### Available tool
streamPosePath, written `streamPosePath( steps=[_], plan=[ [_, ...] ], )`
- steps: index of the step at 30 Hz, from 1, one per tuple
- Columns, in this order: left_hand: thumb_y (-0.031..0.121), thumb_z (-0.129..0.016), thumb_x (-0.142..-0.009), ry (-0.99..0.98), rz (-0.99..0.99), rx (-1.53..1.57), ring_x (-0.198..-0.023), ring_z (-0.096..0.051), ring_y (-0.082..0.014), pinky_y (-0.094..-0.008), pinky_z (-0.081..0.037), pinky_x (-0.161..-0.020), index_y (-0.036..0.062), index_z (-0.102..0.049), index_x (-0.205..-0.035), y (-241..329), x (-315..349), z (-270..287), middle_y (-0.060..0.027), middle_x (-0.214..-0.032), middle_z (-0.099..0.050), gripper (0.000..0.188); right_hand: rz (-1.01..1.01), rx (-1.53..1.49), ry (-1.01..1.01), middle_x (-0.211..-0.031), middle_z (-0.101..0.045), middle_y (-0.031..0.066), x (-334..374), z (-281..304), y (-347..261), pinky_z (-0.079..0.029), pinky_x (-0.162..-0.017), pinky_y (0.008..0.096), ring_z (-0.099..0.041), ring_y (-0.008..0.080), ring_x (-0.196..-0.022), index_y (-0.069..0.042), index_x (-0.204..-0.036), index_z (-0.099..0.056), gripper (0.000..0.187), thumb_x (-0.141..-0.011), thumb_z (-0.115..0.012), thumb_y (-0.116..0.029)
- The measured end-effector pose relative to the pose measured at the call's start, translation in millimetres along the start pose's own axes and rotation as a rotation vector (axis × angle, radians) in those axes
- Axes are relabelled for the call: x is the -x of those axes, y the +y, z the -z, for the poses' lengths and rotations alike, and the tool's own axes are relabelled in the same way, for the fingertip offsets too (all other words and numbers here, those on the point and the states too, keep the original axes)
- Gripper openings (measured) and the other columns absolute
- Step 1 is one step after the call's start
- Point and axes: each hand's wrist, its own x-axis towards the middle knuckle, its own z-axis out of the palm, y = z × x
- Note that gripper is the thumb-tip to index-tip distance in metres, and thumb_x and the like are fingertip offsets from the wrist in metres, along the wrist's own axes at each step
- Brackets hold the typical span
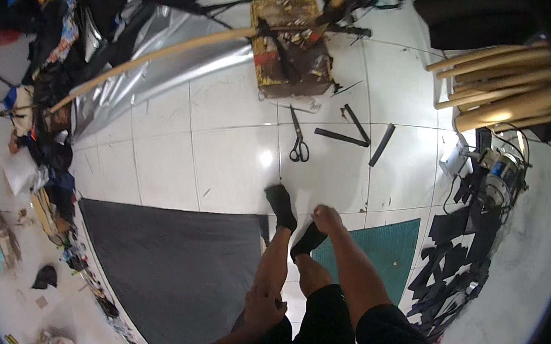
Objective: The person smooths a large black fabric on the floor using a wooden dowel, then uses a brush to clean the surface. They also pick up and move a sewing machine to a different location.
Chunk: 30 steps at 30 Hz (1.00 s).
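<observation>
My left hand [263, 309] is by my left knee with its fingers curled. A small dark bit shows beside its thumb, too unclear to name. Reaching forward, my right hand [328, 219] is closed above my right foot, which wears a black sock [309, 239]. Anything inside that hand is hidden. On the white tiles ahead lie black-handled scissors [299, 149], blades pointing away from me. To their right are a black strip [341, 137], a second strip [357, 124] meeting its end, and a separate third strip [382, 145]. Neither hand touches the scissors or strips.
A dark grey sheet [174, 262] covers the floor at left; a green mat [380, 252] lies at right. Ahead stands a worn box [292, 67] with a long wooden stick [167, 55]. Cardboard tubes [510, 82], a motor-like machine [501, 174] and black scraps [446, 261] line the right.
</observation>
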Motion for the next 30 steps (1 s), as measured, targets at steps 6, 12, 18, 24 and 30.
streamPosePath(
  steps=[6,12,18,24,30],
  plan=[
    [0.034,-0.063,-0.081,0.242,-0.156,-0.103,-0.122,-0.046,-0.0426,-0.0570,-0.037,-0.099,0.0034,-0.063,-0.115,-4.6,-35.6,26.1,-0.0245,-0.132,-0.048,0.046,0.106,0.042,0.434,-0.102,-0.063,0.0241,-191.4,-26.6,7.0,-0.049,-0.089,0.0471,-0.060,0.0408,-0.099,-0.004,-0.115,-0.058,0.034,-0.084,-0.061,-0.017],
    [0.028,-0.066,-0.076,0.444,0.032,0.175,-0.113,-0.054,-0.0413,-0.0538,-0.041,-0.095,0.0041,-0.067,-0.101,-15.2,-45.0,71.1,-0.0227,-0.121,-0.056,0.035,-0.166,0.011,0.377,-0.111,-0.056,0.0221,-252.0,-31.4,-70.7,-0.048,-0.090,0.0479,-0.058,0.0396,-0.104,0.001,-0.118,-0.048,0.050,-0.080,-0.068,-0.025],
    [0.026,-0.065,-0.076,0.402,-0.003,0.302,-0.109,-0.055,-0.0410,-0.0516,-0.042,-0.091,0.0038,-0.068,-0.096,-8.5,-46.9,96.4,-0.0224,-0.114,-0.058,0.029,-0.061,-0.198,0.333,-0.085,-0.066,0.0136,-198.0,-6.9,-83.8,-0.051,-0.077,0.0418,-0.065,0.0316,-0.084,-0.001,-0.101,-0.060,0.041,-0.072,-0.074,-0.026],
    [0.025,-0.057,-0.079,0.285,-0.016,0.266,-0.111,-0.053,-0.0373,-0.0503,-0.041,-0.091,0.0024,-0.067,-0.096,15.4,-50.5,115.0,-0.0215,-0.109,-0.059,0.029,0.388,-0.006,0.406,-0.098,-0.059,0.0146,-90.9,124.0,-144.8,-0.051,-0.079,0.0430,-0.061,0.0316,-0.089,-0.002,-0.110,-0.056,0.040,-0.075,-0.071,-0.011],
    [0.025,-0.061,-0.076,0.354,-0.007,0.124,-0.105,-0.057,-0.0369,-0.0512,-0.044,-0.090,0.0053,-0.069,-0.093,33.5,-50.4,103.9,-0.0188,-0.105,-0.062,0.028,0.589,0.234,0.536,-0.120,-0.055,0.0218,-178.7,266.9,-174.5,-0.045,-0.098,0.0462,-0.052,0.0391,-0.114,-0.003,-0.122,-0.054,0.050,-0.076,-0.069,-0.016]
  ],
)
